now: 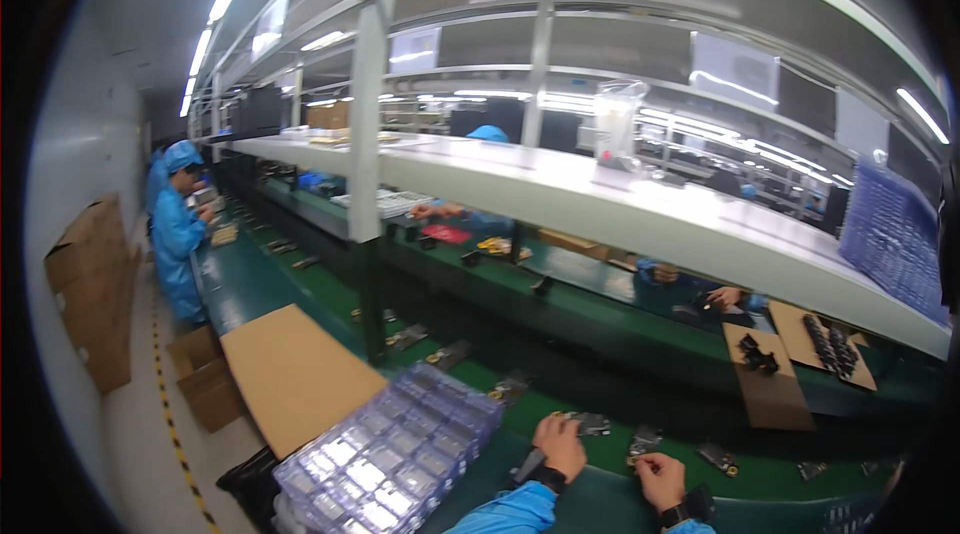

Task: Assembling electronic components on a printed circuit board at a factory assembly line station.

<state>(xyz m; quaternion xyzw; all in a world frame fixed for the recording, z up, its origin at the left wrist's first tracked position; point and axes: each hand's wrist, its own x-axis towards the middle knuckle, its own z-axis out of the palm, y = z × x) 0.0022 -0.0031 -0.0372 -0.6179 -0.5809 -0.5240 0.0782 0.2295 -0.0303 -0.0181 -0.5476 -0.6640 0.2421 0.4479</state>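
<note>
My left hand (560, 446) lay on the green surface (590, 494), its fingers curled onto a small dark part (588, 423) at their tips. My right hand (660, 479) rested just beside another dark part (642, 442), fingers clenched loosely, holding nothing I could see. A stack of clear compartment trays (385, 454) sat to my left.

Single head-worn fisheye view, looking forward and slightly down along the green worktop (300, 284). The wearer's end of the worktop lies close at the lower edge; its far end recedes toward upper left.
</note>
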